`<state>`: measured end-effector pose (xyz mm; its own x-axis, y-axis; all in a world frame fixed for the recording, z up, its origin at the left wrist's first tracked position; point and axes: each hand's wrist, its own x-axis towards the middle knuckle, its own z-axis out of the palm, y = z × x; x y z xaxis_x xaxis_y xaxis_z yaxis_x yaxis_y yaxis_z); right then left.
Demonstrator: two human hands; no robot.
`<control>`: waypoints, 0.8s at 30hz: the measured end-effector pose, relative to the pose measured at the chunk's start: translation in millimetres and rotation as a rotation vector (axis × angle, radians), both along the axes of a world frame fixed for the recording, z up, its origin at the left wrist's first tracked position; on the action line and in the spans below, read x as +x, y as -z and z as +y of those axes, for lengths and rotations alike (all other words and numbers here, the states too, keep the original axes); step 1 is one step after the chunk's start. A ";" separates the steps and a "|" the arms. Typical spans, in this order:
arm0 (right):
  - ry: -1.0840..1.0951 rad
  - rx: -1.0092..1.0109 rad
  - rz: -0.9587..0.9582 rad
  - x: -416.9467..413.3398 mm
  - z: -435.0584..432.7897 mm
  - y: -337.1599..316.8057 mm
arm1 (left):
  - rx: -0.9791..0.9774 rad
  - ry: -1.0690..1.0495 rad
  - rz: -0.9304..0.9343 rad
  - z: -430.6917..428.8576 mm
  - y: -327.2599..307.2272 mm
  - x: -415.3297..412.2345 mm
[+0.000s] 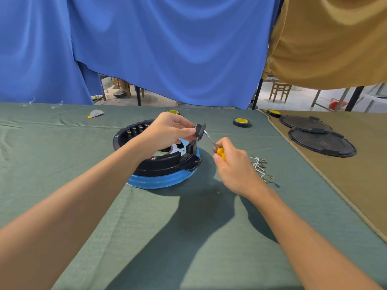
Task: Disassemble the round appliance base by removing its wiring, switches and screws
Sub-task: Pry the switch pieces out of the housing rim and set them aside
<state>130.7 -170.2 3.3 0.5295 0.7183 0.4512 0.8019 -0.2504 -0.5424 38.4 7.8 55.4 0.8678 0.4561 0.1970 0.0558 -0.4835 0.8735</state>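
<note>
Above the base [165, 164], left hand [167, 130] pinches black part [200, 131]; right hand [234, 164] grips screwdriver [221, 152] (yellow).

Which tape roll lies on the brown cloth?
The rightmost tape roll, beside the black covers; the middle roll and left roll lie on green cloth.

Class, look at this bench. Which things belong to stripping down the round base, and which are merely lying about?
Part of the job: round appliance base; small black part pinched by the left hand; yellow-handled screwdriver gripped by the right hand; loose white wires.

Lying about: three tape rolls; two black round covers; grey scrap.
</note>
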 end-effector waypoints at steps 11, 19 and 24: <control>0.095 -0.101 0.091 40.5 -57.1 -4.8 | 0.139 -0.074 0.047 -40.2 5.2 34.5; 0.111 0.343 0.426 34.4 -36.5 -12.1 | 0.245 0.012 0.103 -65.6 12.1 46.2; 0.140 0.368 0.702 38.1 -27.8 -8.6 | 0.257 0.041 0.134 -66.7 16.9 44.6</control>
<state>168.8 -198.0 11.9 0.8515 0.4946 0.1742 0.2174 -0.0306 -0.9756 83.0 -59.0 38.5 0.9105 0.3701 0.1843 0.1381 -0.6924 0.7081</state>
